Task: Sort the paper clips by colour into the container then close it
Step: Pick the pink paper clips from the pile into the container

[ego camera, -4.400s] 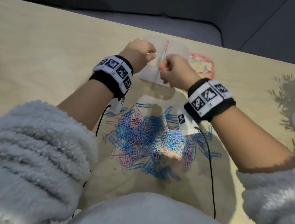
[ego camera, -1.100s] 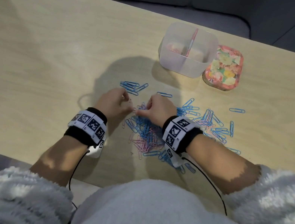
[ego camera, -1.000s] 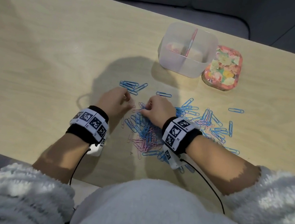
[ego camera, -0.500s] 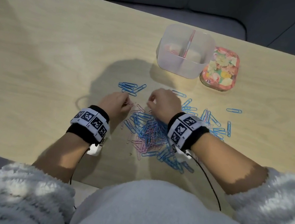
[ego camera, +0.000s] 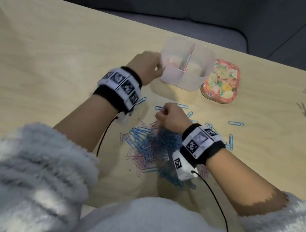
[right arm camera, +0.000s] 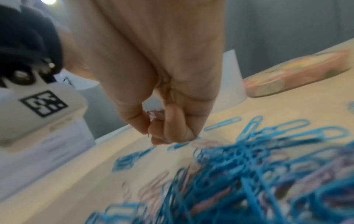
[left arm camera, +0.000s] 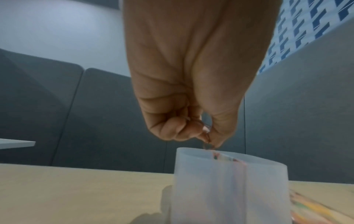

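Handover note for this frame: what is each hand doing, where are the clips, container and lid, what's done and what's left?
Left hand pinches a paper clip just above the container's left rim.
Right hand holds pink clips in curled fingers above the pile.
The floral lid lies right of the open container.
Done: some pink clips sit inside.
Left: most blue and pink clips are unsorted on the table; then close the lid.

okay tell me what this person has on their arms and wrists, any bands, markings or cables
Both forearms are bare below pushed-up fluffy pale grey sleeves. Each wrist carries a black band topped by white tiles printed with black square-code markers: left wristband, right wristband. A white camera block with its own marker hangs under the right wrist, and a thin black cable trails from it; another runs from the left.
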